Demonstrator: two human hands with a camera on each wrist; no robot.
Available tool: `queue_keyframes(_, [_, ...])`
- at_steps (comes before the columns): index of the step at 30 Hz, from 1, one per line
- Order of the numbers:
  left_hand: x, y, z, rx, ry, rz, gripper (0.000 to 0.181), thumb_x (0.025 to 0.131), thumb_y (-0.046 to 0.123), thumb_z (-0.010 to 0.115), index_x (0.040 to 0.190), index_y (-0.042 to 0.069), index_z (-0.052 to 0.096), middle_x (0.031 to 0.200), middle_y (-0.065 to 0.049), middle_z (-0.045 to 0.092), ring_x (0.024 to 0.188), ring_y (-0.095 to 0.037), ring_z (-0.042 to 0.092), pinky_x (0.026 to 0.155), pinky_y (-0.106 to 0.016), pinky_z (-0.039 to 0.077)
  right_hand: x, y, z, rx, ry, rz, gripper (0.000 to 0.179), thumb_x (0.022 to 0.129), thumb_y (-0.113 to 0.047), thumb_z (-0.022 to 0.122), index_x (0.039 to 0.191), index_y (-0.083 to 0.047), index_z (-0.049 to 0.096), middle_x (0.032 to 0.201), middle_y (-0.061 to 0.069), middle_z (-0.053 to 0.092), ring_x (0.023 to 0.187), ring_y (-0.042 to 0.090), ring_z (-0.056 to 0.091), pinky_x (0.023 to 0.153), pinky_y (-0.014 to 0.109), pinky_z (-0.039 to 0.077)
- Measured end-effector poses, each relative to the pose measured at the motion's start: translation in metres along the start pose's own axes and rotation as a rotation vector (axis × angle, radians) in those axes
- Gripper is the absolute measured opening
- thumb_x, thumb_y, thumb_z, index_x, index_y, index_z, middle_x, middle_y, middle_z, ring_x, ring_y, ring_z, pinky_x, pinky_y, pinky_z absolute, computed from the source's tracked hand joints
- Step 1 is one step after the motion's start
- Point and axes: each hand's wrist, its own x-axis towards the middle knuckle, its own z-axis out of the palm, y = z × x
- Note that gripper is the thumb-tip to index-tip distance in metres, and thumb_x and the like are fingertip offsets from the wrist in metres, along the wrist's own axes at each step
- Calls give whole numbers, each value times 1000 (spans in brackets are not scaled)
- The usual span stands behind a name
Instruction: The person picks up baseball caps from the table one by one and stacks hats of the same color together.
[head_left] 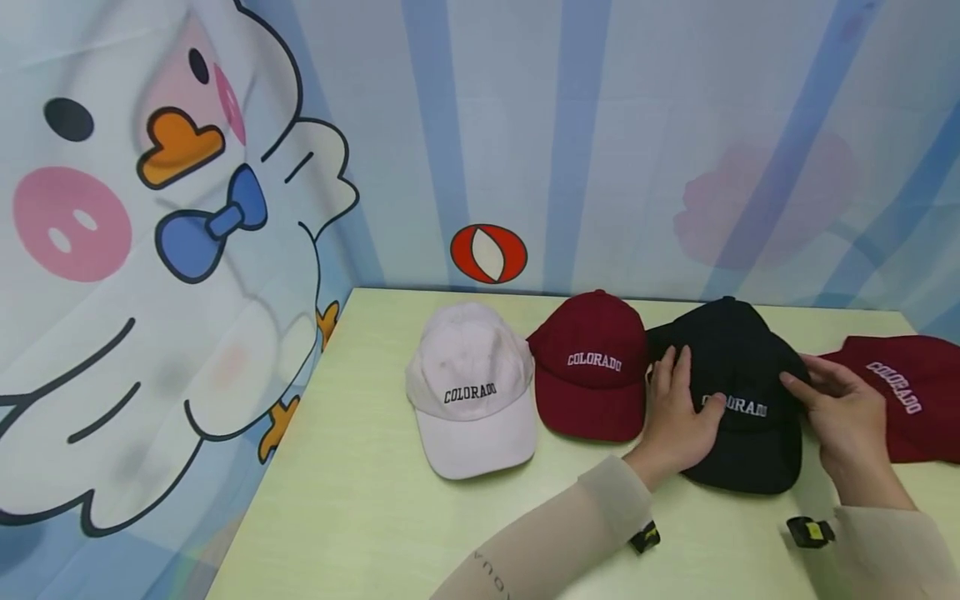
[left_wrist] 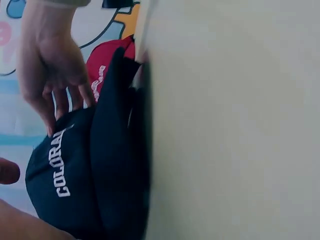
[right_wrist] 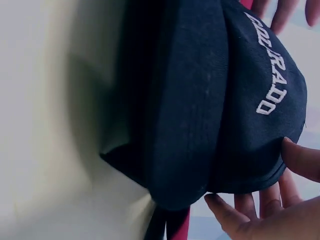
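Note:
A black cap point(head_left: 738, 358) with white COLORADO lettering lies on the table, brim toward me. My right hand point(head_left: 847, 408) pinches its right edge, the thumb on the front and the fingers under the rim, as the right wrist view shows. My left hand point(head_left: 678, 421) rests along the cap's left side with fingers fairly straight, its thumb over the first letters. In the left wrist view the left thumb point(left_wrist: 9, 171) stands a little apart from the black crown. A dark red cap point(head_left: 596, 367) sits just left of the black one.
Left of the red cap lies a white cap point(head_left: 471, 392) with dark lettering. Another dark red cap point(head_left: 915, 400) lies tilted at the right, partly behind my right hand. The pale yellow table point(head_left: 337, 500) meets a printed cloth backdrop point(head_left: 510, 150) at its back edge.

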Motion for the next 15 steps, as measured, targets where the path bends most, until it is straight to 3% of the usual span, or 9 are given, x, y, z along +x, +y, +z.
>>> queue_keyframes(8, [-4,-2,7,57,-72,-13,82,102,35,57,168,30,7,175,9,-4,163,-26,2,129,-50,19,-3,5,4,-347,91,-48,48,97,-35,73,143,-28,63,98,-28,53,89,-8,48,69,5,43])
queue_keyframes(10, [-3,-1,7,60,-81,-30,83,102,35,58,168,30,7,175,10,-4,163,-25,2,130,-49,19,-6,7,4,-422,80,-59,50,98,-41,69,146,-26,61,108,-18,60,92,-5,49,69,7,43])
queue_keyframes(12, [-2,0,7,60,-87,-45,84,101,36,59,168,31,7,175,11,-4,163,-25,3,130,-48,19,-9,8,4,-501,44,-84,55,101,-44,63,151,-21,55,124,-1,65,101,7,56,68,9,42])
queue_keyframes(15, [0,2,6,56,-96,-70,85,101,36,59,168,32,6,175,12,-4,163,-24,2,130,-47,19,-13,8,5,-590,-34,-124,62,106,-45,52,160,-15,42,153,21,51,127,32,58,81,22,54])
